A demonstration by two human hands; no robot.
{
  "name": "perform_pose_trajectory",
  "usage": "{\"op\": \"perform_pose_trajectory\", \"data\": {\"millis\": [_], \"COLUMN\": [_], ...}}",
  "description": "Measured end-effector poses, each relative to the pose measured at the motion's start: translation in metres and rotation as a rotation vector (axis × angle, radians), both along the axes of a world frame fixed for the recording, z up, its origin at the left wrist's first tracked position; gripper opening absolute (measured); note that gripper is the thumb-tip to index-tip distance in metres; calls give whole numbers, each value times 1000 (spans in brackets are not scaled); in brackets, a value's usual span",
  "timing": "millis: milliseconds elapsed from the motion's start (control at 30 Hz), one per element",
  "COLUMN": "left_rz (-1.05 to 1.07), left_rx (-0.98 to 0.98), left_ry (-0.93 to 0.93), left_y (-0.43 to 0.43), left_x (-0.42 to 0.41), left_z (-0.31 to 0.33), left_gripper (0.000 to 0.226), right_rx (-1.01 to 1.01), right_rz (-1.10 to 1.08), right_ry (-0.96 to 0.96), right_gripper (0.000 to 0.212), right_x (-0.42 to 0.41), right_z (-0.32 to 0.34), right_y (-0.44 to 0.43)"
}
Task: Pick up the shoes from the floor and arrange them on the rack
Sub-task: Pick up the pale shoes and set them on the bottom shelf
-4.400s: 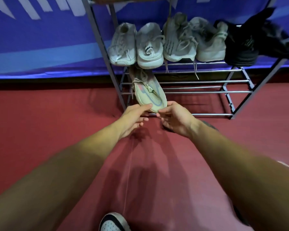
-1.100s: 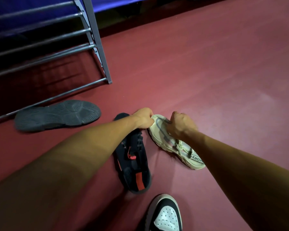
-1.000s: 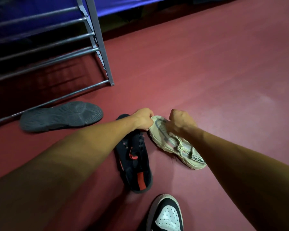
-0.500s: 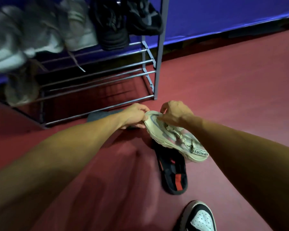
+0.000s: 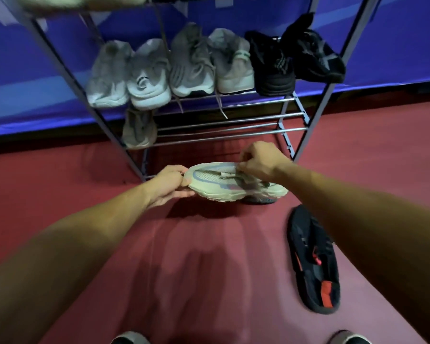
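Observation:
I hold a cream sneaker [image 5: 216, 186] with pastel stripes sideways in the air, just in front of the metal shoe rack [image 5: 233, 136]. My left hand [image 5: 170, 183] grips its toe end. My right hand [image 5: 258, 161] pinches its upper near the laces. Its matching sneaker [image 5: 138, 130] sits at the left end of the rack's lowest tier. A black shoe with red patches [image 5: 313, 261] lies on the red floor under my right forearm. Another dark shoe [image 5: 260, 200] peeks out from beneath the held sneaker.
The tier above carries several grey and white sneakers [image 5: 149, 75] and two black shoes [image 5: 293, 60]. The lowest tier's bars are bare to the right of the single sneaker. A blue wall panel [image 5: 35, 83] stands behind the rack. My own shoe tips [image 5: 129, 338] show at the bottom edge.
I lifted the cream sneaker off the floor with both hands and turned left toward the rack. The sneaker now hangs sideways before the lowest tier; the black and red shoe stays on the floor.

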State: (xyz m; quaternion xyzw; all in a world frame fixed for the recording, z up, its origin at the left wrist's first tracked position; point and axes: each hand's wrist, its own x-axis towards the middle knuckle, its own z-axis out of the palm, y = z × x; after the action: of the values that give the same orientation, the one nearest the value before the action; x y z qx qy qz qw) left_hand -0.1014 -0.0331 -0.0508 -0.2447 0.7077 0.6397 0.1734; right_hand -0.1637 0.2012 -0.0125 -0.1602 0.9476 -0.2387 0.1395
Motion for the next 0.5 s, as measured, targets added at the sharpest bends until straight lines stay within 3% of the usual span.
{"op": "perform_pose_trajectory", "data": {"millis": [100, 233, 367, 500], "left_rz": [123, 248, 280, 281], "left_rx": [58, 123, 158, 155], "left_ry": [49, 114, 150, 174], "left_y": [-22, -44, -63, -76], "left_x": [9, 14, 10, 4], "left_z": [1, 3, 9, 11], "left_gripper": [31, 28, 30, 34], "right_rx": [-147, -255, -177, -32], "right_rz": [-100, -224, -247, -196], "right_ry": [51, 154, 202, 160], "right_gripper": [2, 15, 33, 27], "right_x": [-2, -1, -4, -11], "right_z": [3, 3, 2, -11], "right_y": [-30, -67, -87, -92]}}
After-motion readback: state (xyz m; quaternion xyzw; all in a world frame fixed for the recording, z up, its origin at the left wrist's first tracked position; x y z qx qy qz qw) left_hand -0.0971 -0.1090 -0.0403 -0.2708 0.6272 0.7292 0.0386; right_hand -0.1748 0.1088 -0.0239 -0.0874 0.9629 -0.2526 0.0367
